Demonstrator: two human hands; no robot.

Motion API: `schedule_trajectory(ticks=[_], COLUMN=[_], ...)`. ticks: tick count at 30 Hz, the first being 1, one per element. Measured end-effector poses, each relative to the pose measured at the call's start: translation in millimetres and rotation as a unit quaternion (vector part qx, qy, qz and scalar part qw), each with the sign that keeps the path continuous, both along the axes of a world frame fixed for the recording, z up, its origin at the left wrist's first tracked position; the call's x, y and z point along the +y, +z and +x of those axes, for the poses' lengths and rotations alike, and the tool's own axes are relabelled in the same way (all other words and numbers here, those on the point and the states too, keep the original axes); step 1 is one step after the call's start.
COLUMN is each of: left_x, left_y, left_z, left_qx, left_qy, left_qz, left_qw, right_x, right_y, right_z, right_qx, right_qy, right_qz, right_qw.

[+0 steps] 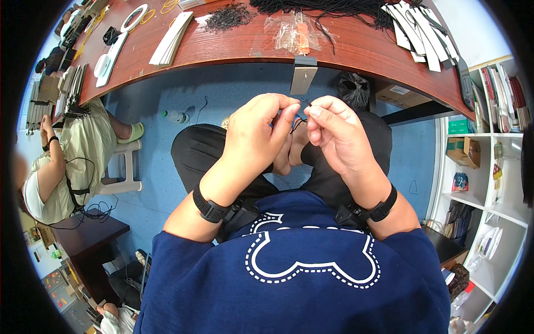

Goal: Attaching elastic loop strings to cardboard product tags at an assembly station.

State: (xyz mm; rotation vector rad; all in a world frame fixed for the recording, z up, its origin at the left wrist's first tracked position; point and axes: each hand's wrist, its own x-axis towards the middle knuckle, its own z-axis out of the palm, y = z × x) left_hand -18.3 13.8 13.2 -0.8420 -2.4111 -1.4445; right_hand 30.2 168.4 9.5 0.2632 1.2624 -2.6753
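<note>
Both narrowly pinched toward twelve o'clock, left hand and right hand hold a thin black cord, seemingly adjusting it; the next move likely calls for steady precision.

At one o'clock, the fingers of the left hand and right hand hide parts of a thin black cord, too fine to trace from end to end. The hands partly cover the wearer's feet at twelve. Between twelve and one, the upper edge cuts off a black cord bundle; just before twelve, the small dark pieces are too tiny to identify. At nine, a co-worker's head is blurred and cropped by the rim.
</note>
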Motion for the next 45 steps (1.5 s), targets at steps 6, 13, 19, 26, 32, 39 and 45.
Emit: schedule_trajectory(ticks=[6, 13, 19, 26, 32, 39, 45], left_x=[0, -3, -2, -3, 4, 8, -2], left_y=[4, 3, -1, -3, -8, -22, -23], left_z=[3, 3, 1, 3, 8, 8, 1], left_qx=[0.008, 0.102, -0.421, -0.428, -0.432, -0.348, -0.401], left_qy=[0.000, -0.030, -0.080, -0.083, -0.075, -0.059, -0.023], left_qz=[-0.028, -0.094, 0.197, 0.231, 0.273, 0.285, 0.209], left_qw=[1.000, 0.990, 0.882, 0.870, 0.856, 0.891, 0.892], right_x=[-4, -6, -4, -4, -7, -8, 1], right_y=[0, 3, -3, -5, -6, -8, 10], right_z=[0, 0, 1, 1, 0, -1, -2], right_qx=[0.002, 0.011, 0.023, 0.058, 0.074, 0.034, 0.176], right_qy=[-0.027, -0.059, -0.043, -0.018, -0.031, -0.009, 0.032], right_qz=[0.098, 0.170, 0.140, 0.192, 0.195, 0.213, 0.591], right_qw=[0.995, 0.984, 0.989, 0.980, 0.977, 0.976, 0.787])
